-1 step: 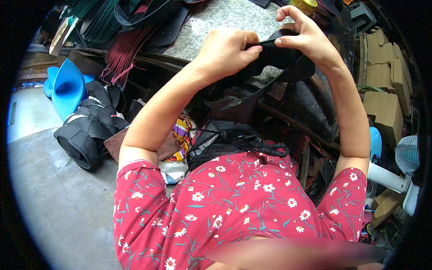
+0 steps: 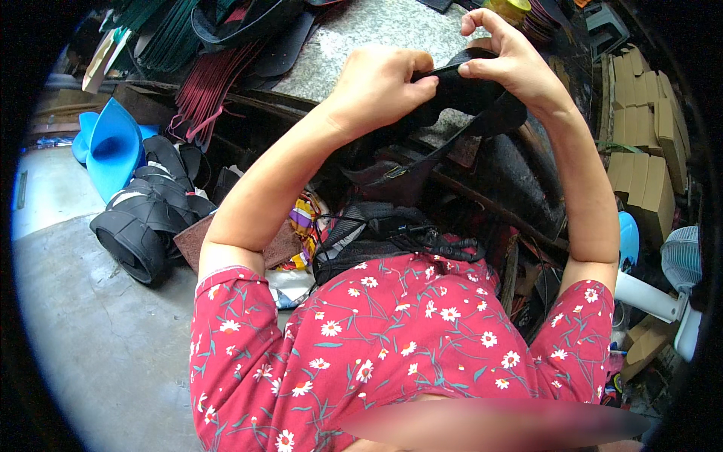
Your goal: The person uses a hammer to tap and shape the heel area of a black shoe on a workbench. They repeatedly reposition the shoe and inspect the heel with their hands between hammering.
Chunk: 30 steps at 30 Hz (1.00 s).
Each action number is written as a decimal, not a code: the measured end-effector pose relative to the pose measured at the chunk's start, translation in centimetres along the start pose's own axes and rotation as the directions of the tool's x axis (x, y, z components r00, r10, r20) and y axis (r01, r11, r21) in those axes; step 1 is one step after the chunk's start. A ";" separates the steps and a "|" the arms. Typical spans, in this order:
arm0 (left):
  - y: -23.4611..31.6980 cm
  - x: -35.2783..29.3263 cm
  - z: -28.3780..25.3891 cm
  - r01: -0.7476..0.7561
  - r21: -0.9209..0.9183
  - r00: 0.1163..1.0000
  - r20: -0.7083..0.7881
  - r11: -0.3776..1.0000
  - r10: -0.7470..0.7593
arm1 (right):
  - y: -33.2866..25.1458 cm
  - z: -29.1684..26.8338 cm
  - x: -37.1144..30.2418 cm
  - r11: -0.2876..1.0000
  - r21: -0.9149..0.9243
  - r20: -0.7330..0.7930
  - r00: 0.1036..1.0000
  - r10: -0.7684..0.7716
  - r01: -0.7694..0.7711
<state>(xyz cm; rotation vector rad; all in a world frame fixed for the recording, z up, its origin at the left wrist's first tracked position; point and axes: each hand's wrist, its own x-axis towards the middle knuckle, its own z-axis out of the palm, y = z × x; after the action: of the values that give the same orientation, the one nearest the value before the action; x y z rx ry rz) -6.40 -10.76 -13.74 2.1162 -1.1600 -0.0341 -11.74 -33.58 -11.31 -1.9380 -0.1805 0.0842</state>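
Up at the worktop, both my hands hold a black flexible piece (image 2: 493,117), curved like a shoe upper. My left hand (image 2: 382,84) is closed, thumb and fingers pinching its upper edge. To the right, my right hand (image 2: 514,66) grips the same edge between thumb and fingers, with the index finger raised and bent. The piece bends down below the hands in a loop, and its far side is partly hidden behind my fingers.
The speckled stone worktop (image 2: 331,49) carries red-edged flat pieces (image 2: 218,90) and a black curved piece (image 2: 241,29). Black shoe uppers (image 2: 132,233) and blue shapes (image 2: 113,147) lie at left. Stacked cardboard pieces (image 2: 640,173) and a fan (image 2: 681,260) stand at right.
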 end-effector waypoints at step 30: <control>-3.3 3.0 0.9 -0.004 -0.463 0.942 -0.299 0.886 -0.153 | 1.5 -0.6 1.5 0.998 -0.068 -0.021 1.000 0.000 -0.001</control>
<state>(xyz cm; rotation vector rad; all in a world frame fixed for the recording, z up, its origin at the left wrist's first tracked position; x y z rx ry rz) -2.50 -12.34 -15.52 1.6642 -0.7759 0.0090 -10.03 -34.42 -12.39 -2.0061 -0.1709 0.0586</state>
